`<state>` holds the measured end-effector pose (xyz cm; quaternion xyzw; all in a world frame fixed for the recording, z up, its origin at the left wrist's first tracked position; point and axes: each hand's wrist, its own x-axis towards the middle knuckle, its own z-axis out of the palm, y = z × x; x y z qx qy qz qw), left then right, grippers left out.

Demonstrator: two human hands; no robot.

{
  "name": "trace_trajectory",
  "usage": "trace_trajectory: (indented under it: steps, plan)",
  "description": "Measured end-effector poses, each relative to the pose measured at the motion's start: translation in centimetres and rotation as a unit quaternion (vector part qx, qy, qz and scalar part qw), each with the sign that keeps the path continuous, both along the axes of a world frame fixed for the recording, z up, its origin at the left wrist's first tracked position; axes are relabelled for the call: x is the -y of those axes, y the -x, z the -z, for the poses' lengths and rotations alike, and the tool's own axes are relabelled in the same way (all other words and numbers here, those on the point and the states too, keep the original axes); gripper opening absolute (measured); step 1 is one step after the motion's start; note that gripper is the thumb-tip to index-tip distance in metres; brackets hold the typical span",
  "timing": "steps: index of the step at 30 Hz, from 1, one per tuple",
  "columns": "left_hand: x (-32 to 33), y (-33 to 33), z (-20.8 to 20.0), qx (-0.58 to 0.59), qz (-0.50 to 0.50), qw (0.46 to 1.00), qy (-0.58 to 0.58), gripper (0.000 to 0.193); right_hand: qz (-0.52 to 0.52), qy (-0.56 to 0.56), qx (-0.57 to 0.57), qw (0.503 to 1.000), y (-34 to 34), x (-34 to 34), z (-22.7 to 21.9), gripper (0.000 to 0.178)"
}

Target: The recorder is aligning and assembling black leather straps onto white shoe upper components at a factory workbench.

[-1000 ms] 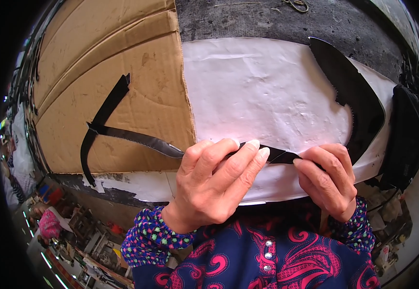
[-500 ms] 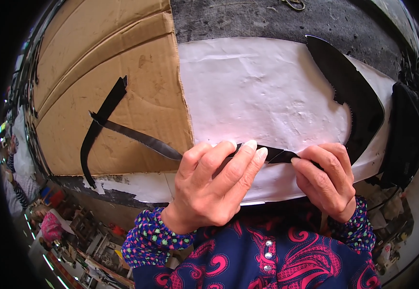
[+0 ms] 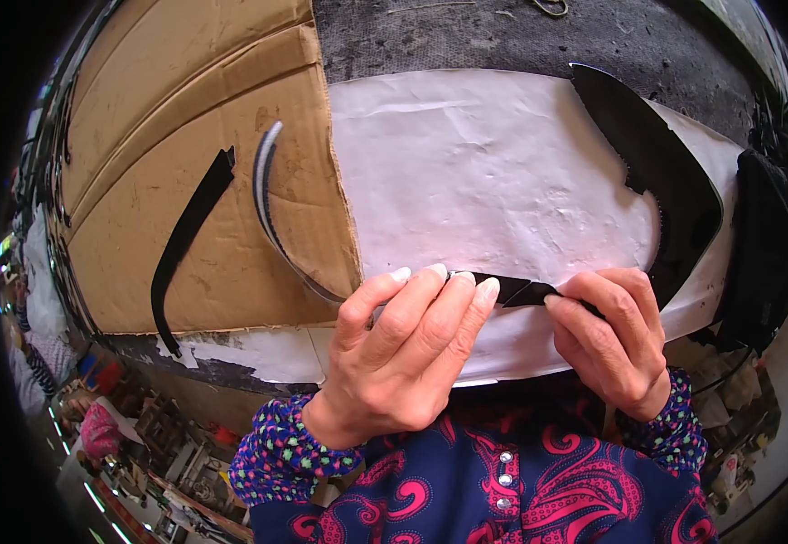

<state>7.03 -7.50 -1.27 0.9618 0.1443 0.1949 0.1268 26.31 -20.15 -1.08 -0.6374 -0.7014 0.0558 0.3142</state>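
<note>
My left hand (image 3: pixel 412 354) is closed, its fingers pressed together on a narrow black strip (image 3: pixel 493 286) near the front of the table. The strip's far end (image 3: pixel 267 172) comes out to the left of that hand and curls upward, showing a pale grey side. My right hand (image 3: pixel 616 340) pinches the dark material at the strip's right end. A slanting line crosses the black material between my hands. Beside my right hand lies a large curved black piece (image 3: pixel 684 190) with a ragged inner edge. Whether it joins the strip is hidden by my fingers.
A brown cardboard sheet (image 3: pixel 149 208) covers the table's left. Another black strip (image 3: pixel 185 240) lies on it. White paper (image 3: pixel 466 163) lies under my work, on a dark table surface (image 3: pixel 430 36). A black pouch-like object (image 3: pixel 761 254) stands at the right edge.
The strip's free left end has swung up and curled away from the other black strip on the cardboard. My left hand has shifted slightly; my right hand is almost unmoved.
</note>
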Motion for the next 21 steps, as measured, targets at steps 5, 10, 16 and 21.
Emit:
trace_trajectory:
  steps: [5, 10, 16, 21]
  plan:
    - [0.2, 0.2, -0.7, -0.023, -0.009, 0.999, -0.038, 0.035, 0.005, 0.036, -0.009, 0.999, 0.2, 0.2, -0.4, 0.042]
    - [0.9, 0.5, -0.5, -0.05, -0.024, 0.996, -0.07, 0.035, 0.003, 0.041, -0.012, 0.999, 0.1, 0.1, -0.6, 0.042]
    - [1.3, 0.6, -0.1, -0.072, -0.015, 0.993, -0.095, 0.031, -0.002, 0.041, -0.016, 0.999, 0.0, 0.1, -0.5, 0.042]
    - [1.2, 0.5, 0.0, -0.075, -0.011, 0.992, -0.102, 0.031, -0.008, 0.04, -0.022, 0.999, -0.1, 0.1, -0.5, 0.042]
